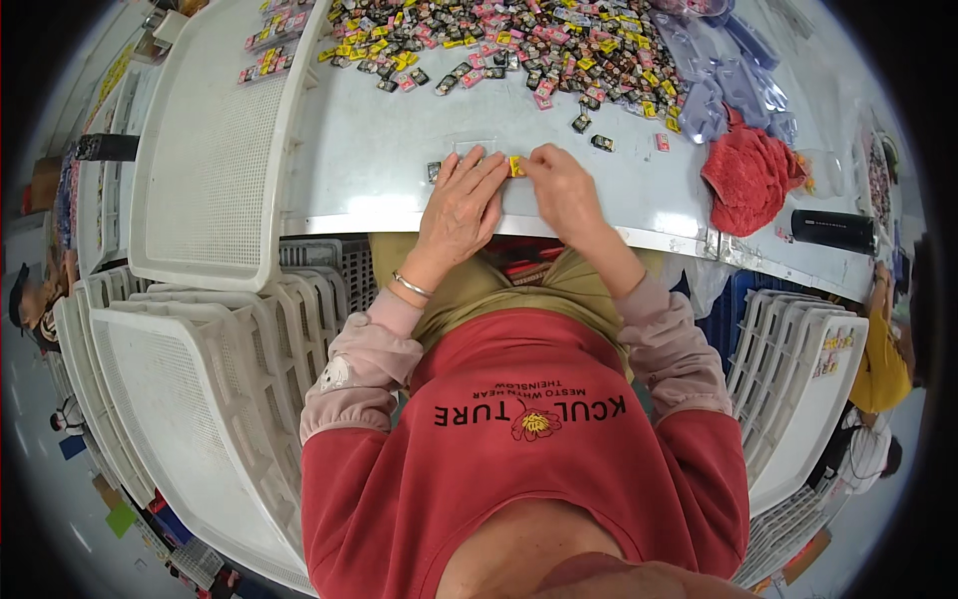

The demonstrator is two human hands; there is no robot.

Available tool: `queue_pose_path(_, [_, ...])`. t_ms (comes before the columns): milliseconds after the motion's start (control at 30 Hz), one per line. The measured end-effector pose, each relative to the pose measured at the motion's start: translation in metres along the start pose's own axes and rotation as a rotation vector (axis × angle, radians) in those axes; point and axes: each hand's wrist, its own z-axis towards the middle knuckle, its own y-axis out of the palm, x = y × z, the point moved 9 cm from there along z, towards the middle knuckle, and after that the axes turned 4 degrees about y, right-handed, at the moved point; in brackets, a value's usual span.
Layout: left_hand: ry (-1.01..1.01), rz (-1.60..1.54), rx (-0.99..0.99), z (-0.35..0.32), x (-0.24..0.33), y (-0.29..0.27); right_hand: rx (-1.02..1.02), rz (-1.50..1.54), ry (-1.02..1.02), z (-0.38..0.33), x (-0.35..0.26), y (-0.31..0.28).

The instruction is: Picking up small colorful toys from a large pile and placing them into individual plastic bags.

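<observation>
My left hand (465,198) lies with its fingers stretched out over a clear plastic blister tray (473,139) near the table's front edge. Most of that tray is hidden under the fingers. My right hand (565,195) is closed in a pinch at a small yellow packet (516,167), right beside the left fingertips. Just left of my left hand sits a small black packet (434,172). Farther back spreads a large heap of small packets (559,50) in pink, yellow and black. A few stray ones, including a pink packet (662,142), lie nearer.
To the left, a white perforated tray (215,130) overlaps the table, holding filled packs (267,62). Clear empty blister trays (714,80) pile up at the right, beside a red cloth (750,178) and a black cylindrical object (833,231). White crates (190,389) are stacked below on both sides.
</observation>
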Motion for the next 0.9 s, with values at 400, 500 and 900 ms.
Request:
queue_pose_path(400, [0.0, 0.11, -0.086, 0.004, 0.009, 0.002, 0.009, 0.262, 0.181, 0.068, 0.076, -0.041])
queue_pose_path(500, [-0.022, 0.024, -0.013, 0.0, 0.004, -0.005, -0.047, -0.265, 0.104, 0.089, 0.054, -0.023])
queue_pose_path(900, [-0.295, -0.035, 0.343, -0.038, -0.052, -0.059, -0.174, 0.352, -0.01, 0.087, 0.011, 0.013])
